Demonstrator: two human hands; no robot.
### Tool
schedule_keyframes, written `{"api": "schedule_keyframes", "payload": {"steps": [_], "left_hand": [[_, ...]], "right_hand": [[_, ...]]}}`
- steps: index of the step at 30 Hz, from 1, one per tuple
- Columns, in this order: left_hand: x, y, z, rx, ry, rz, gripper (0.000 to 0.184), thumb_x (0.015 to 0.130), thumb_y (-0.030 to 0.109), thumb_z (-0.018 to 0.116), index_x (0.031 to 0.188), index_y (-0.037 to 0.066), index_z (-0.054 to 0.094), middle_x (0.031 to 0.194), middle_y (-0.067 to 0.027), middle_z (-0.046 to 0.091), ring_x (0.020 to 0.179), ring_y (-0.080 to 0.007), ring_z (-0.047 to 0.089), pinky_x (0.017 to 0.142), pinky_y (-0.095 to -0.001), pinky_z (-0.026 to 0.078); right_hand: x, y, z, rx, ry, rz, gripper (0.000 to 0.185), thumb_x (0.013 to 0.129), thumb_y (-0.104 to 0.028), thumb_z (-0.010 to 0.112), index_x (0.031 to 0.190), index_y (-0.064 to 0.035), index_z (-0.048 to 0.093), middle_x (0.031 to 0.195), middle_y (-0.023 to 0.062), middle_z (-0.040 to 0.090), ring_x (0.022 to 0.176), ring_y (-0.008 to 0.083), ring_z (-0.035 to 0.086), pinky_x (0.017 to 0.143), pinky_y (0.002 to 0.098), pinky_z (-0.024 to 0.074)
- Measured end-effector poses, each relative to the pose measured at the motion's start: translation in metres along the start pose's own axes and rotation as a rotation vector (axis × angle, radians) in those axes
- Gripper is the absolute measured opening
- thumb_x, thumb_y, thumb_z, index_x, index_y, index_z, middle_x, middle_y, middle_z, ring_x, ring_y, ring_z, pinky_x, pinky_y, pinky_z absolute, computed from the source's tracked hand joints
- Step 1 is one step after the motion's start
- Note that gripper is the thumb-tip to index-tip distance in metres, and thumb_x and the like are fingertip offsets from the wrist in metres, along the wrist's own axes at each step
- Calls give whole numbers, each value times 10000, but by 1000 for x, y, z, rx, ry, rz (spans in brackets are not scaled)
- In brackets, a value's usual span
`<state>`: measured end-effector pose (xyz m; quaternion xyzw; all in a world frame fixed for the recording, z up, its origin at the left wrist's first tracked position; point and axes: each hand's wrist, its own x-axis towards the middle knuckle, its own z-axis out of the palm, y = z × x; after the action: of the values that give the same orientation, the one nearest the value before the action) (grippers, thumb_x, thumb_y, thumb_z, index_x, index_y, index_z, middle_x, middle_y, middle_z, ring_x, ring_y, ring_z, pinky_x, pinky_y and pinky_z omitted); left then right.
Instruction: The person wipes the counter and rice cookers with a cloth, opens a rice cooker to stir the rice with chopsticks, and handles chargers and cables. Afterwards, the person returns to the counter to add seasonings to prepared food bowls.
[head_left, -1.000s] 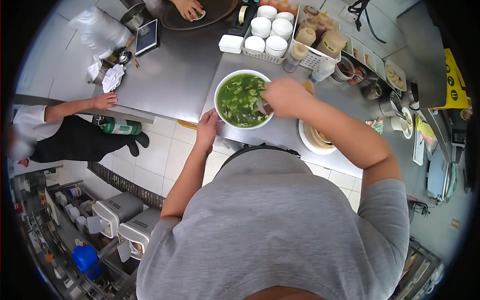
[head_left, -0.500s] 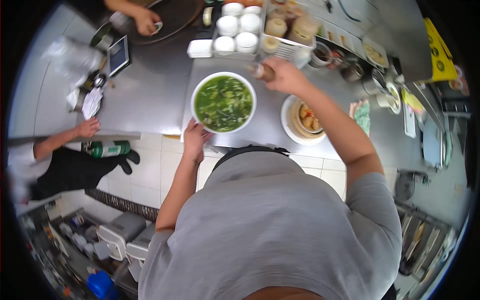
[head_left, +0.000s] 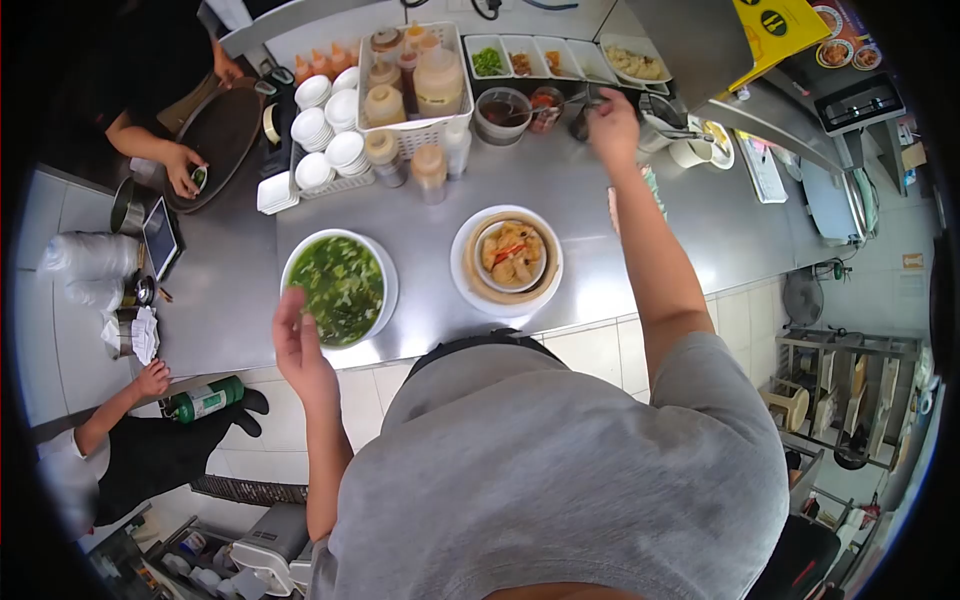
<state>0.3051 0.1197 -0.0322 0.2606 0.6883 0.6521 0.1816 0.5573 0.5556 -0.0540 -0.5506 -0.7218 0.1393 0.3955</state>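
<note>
A white bowl of green soup with leafy bits [head_left: 340, 285] stands near the counter's front edge. My left hand [head_left: 305, 355] is at its near left rim, fingers extended and apart; whether they touch the rim I cannot tell. My right hand [head_left: 613, 130] reaches to the back of the counter, beside a dark jar [head_left: 582, 124]. Its fingers are bent together, and what they hold is hidden. Between my arms sits a round steamer basket [head_left: 497, 290] with a dish of yellowish food and red strips [head_left: 512, 253], on a white plate [head_left: 461, 245]. A brown-topped squeeze bottle [head_left: 430, 175] stands behind it.
Stacked white dishes [head_left: 313, 130] and a white basket of sauce bottles [head_left: 410, 130] line the back, beside garnish trays [head_left: 555, 58]. A folded cloth [head_left: 652, 190] lies right. At left are a tablet [head_left: 160, 240], a co-worker's hand [head_left: 183, 170] at a round tray and another person's hand [head_left: 152, 378].
My right hand has let go of the brown-topped bottle, which now stands on the counter, and moved right to the jars. My left hand has loosened from the bowl. The view has shifted right.
</note>
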Motion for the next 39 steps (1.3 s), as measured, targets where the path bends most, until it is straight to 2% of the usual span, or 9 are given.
{"api": "schedule_keyframes", "payload": {"steps": [3, 6, 9, 14, 18, 22, 26, 33, 39], "left_hand": [[-12, 3, 54, -73, -229, -161, 247, 945, 119, 515, 1151, -4, 573, 1084, -85, 621, 950, -144, 594, 826, -265, 462], [-27, -63, 101, 149, -402, -420, 364, 916, 120, 503, 1265, 19, 495, 981, -104, 627, 803, -139, 601, 684, -265, 483], [-39, -97, 138, 73, -411, -748, 408, 905, 138, 506, 1275, -14, 427, 949, -125, 632, 765, -202, 660, 641, -303, 543], [-51, -94, 185, 103, -280, -782, 339, 905, 98, 502, 1189, -56, 399, 867, -177, 616, 658, -246, 667, 543, -316, 591], [-48, -94, 218, 57, -244, -774, 307, 907, 67, 485, 1166, -71, 394, 865, -191, 606, 616, -253, 661, 504, -323, 590], [-33, -107, 246, 67, -293, -722, 315, 902, 79, 498, 1164, -62, 393, 830, -192, 620, 612, -257, 662, 536, -328, 588], [-10, -109, 270, 85, -321, -713, 330, 896, 67, 498, 1180, -67, 397, 853, -188, 611, 590, -252, 652, 510, -331, 579], [23, -90, 302, 98, -325, -708, 351, 906, 71, 491, 1213, -55, 376, 828, -179, 611, 595, -260, 655, 550, -355, 590], [43, -101, 314, 104, -331, -732, 400, 908, 78, 512, 1250, -56, 355, 876, -185, 604, 606, -263, 652, 545, -370, 587]], "right_hand": [[59, 60, 4, -165, -160, -205, 477, 694, -156, 698, 1147, -58, 584, 935, 163, 627, 818, 317, 609, 782, 341, 493], [89, 54, 11, -139, -696, -82, 476, 718, -170, 714, 1158, -55, 574, 976, 160, 637, 857, 331, 610, 782, 368, 494], [100, 56, 10, -107, -742, -52, 440, 773, -234, 690, 1158, -54, 575, 1018, 160, 631, 941, 339, 597, 821, 395, 479], [106, 139, 42, -243, -1, -564, 279, 830, -295, 634, 809, -18, 609, 619, 122, 560, 600, 238, 560, 606, 360, 451], [104, 162, 51, 86, -184, -358, 219, 877, -252, 595, 886, -34, 587, 678, 54, 559, 544, 130, 521, 522, 311, 447], [84, 121, 8, 650, -451, 483, 226, 875, -198, 588, 1035, -43, 553, 791, 68, 592, 647, 166, 565, 621, 325, 485], [71, 130, -5, 129, -183, -409, 301, 856, -147, 565, 1128, -20, 543, 1097, 168, 603, 1062, 336, 537, 943, 415, 398], [47, 117, 27, -59, -91, -402, 204, 839, -96, 531, 1006, 8, 587, 971, 192, 622, 924, 338, 601, 818, 434, 470], [49, 112, 25, 736, -330, 465, 101, 910, -155, 516, 937, -71, 566, 761, 55, 592, 566, 105, 552, 446, 240, 415]]}}
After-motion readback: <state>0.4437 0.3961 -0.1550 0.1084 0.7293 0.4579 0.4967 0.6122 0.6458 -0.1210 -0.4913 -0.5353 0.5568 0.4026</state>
